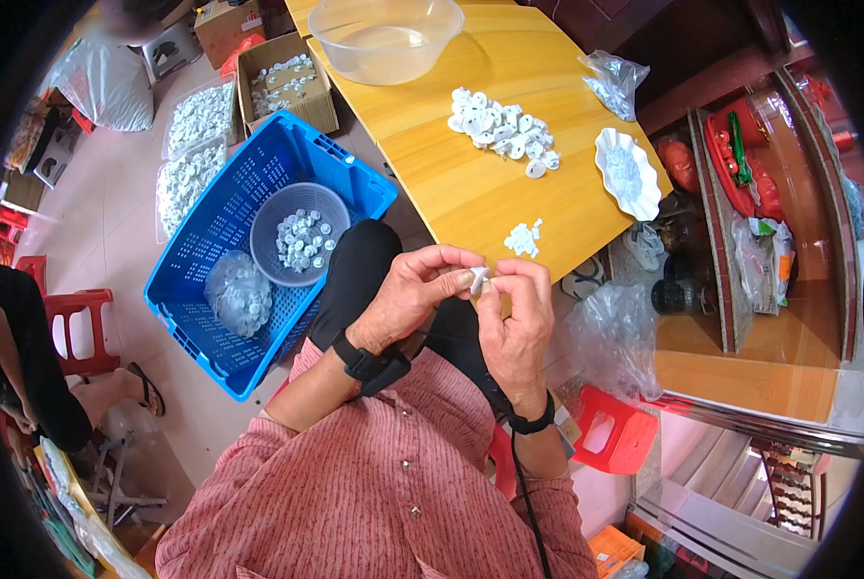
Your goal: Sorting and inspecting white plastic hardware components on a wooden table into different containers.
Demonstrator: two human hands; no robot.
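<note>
tabletop (470, 183): a heap of white plastic pieces (502, 127) is carried, with a clear bowl (385, 39) behind.
blue crate (248, 241): set on the floor at the left; a grey basket (300, 234) is held inside.
left hand (414, 294): fingers are pinched on the small white part (479, 279).
right hand (515, 323): fingertips are closed on the same small white part, above the lap, near the tabletop edge.

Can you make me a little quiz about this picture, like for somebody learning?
1. True or false: both hands pinch one small white part.
2. What sits inside the blue crate? A) grey bowl of white parts B) shoes C) books
3. What colour is the table?

Key:
1. True; the left hand and right hand meet on it.
2. A; the grey bowl.
3. Yellow wood.
</note>
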